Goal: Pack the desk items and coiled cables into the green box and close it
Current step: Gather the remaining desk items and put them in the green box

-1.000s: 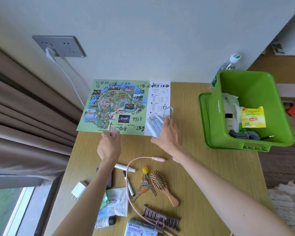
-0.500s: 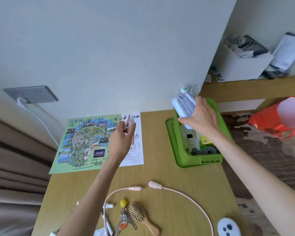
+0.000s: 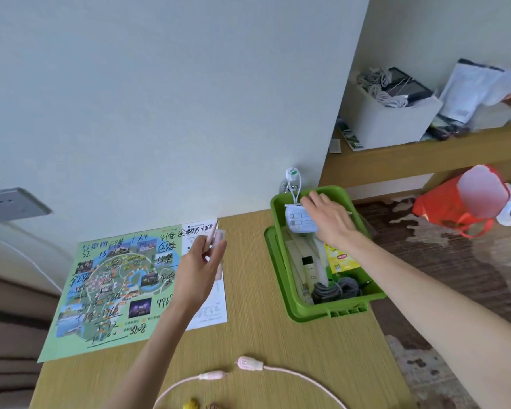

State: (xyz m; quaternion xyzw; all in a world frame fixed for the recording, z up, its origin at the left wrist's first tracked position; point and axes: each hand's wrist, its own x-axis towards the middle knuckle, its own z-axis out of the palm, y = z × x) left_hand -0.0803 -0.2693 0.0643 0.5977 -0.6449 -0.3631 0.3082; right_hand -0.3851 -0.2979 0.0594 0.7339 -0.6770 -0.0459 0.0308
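desk (image 3: 278, 343): map (image 3: 115, 284), pink cable (image 3: 292, 373) not yet packed | box (image 3: 376, 293): open, already holds grey coil (image 3: 335, 289) | my right hand (image 3: 328, 221): fingers straight, laying charger (image 3: 298, 224) at box's far end | my left hand (image 3: 195, 270): pinching tube (image 3: 219, 237) above map | I'd judge half done; closing left

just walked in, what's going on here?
A person is packing the green box on the desk. The right hand rests, fingers straight, on a pale blue gadget at the box's far end. The left hand pinches a slim pink item over the map. A coiled grey cable and a yellow packet are already inside; the pink cable lies on the desk, and the box is open.
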